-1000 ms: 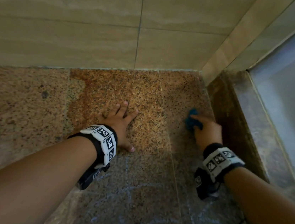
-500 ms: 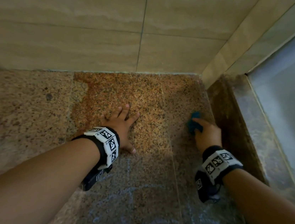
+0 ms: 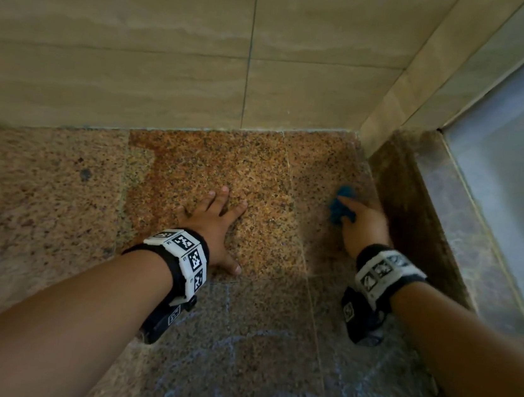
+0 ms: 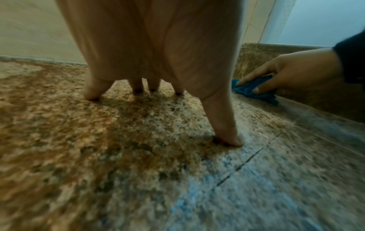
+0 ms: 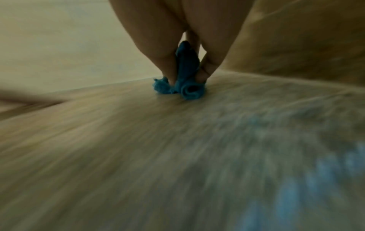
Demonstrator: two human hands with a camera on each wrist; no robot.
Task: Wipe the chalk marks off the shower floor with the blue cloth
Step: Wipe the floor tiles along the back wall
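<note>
With my left hand (image 3: 214,225) flat on the floor (image 3: 39,204), my right hand (image 3: 364,227) gripping the bunched cloth (image 3: 339,206) by the right-edge curb (image 3: 416,217), I'd drag back firmly across the chalk marks (image 3: 236,343).

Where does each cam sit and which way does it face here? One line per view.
Head: on the head, looking down at the shower floor corner; both forearms, left hand flat, right hand on the blue cloth.
Left wrist: under the left palm, facing its fingertips and the curb.
Right wrist: low, blurred, facing fingers gripping the cloth.
Shared: cloth and chalk marks in all three.
</note>
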